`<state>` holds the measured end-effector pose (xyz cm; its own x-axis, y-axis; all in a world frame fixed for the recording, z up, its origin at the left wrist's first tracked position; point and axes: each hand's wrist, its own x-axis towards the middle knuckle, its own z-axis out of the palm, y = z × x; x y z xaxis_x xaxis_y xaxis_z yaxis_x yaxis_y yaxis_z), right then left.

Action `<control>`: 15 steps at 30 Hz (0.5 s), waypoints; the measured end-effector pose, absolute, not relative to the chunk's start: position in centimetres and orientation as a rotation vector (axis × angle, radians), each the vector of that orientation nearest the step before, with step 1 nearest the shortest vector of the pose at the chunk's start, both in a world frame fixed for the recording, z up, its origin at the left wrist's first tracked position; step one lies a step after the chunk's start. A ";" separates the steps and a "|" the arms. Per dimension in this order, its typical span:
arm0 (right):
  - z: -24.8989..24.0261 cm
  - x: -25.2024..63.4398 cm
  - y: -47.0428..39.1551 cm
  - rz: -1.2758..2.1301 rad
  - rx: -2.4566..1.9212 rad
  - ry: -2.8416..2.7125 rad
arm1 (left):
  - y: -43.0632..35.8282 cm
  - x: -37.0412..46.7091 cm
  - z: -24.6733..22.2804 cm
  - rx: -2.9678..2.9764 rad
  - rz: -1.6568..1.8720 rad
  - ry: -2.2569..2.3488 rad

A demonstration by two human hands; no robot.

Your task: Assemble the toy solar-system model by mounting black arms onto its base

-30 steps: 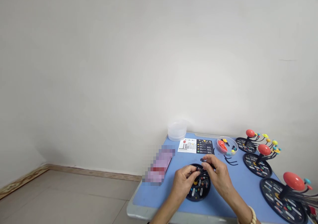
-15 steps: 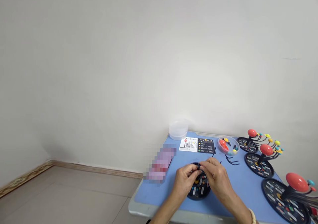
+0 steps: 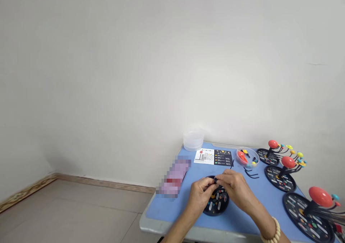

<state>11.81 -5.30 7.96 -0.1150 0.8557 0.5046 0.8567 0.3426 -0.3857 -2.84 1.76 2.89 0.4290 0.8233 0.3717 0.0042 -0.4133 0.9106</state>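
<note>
Both hands meet above a round black base point(image 3: 216, 204) printed with colourful planets, which lies near the table's front edge. Between the fingertips is a small black plastic part point(image 3: 215, 180), mostly covered by them. My left hand point(image 3: 199, 193) pinches it from the left, thumb and forefinger closed. From the right, my right hand point(image 3: 235, 186) has its fingers pinched together at the same part. Several thin curved black rods point(image 3: 251, 173) lie on the table beyond my right hand. A printed instruction sheet point(image 3: 205, 156) lies farther back.
A clear tub point(image 3: 247, 165) of red, yellow and black parts stands behind the rods. Finished solar system models with red suns point(image 3: 320, 196) line the right side. Stacked clear containers point(image 3: 193, 141) stand at the back left, and a blurred pink item point(image 3: 175, 176) lies at the left edge.
My right hand has shifted slightly, its wrist turning so that more of the beaded bracelet shows. My left hand keeps its pinch almost unmoved.
</note>
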 end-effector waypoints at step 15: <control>9.3 12.7 -4.6 -0.151 -1.478 -2.173 | 1.8 -3.0 3.0 1.802 1.104 0.697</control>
<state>12.74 -4.62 9.32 -0.2826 0.8403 0.4626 0.8964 0.4031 -0.1846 -2.98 1.79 2.98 0.4462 0.8017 0.3978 0.0148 -0.4510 0.8924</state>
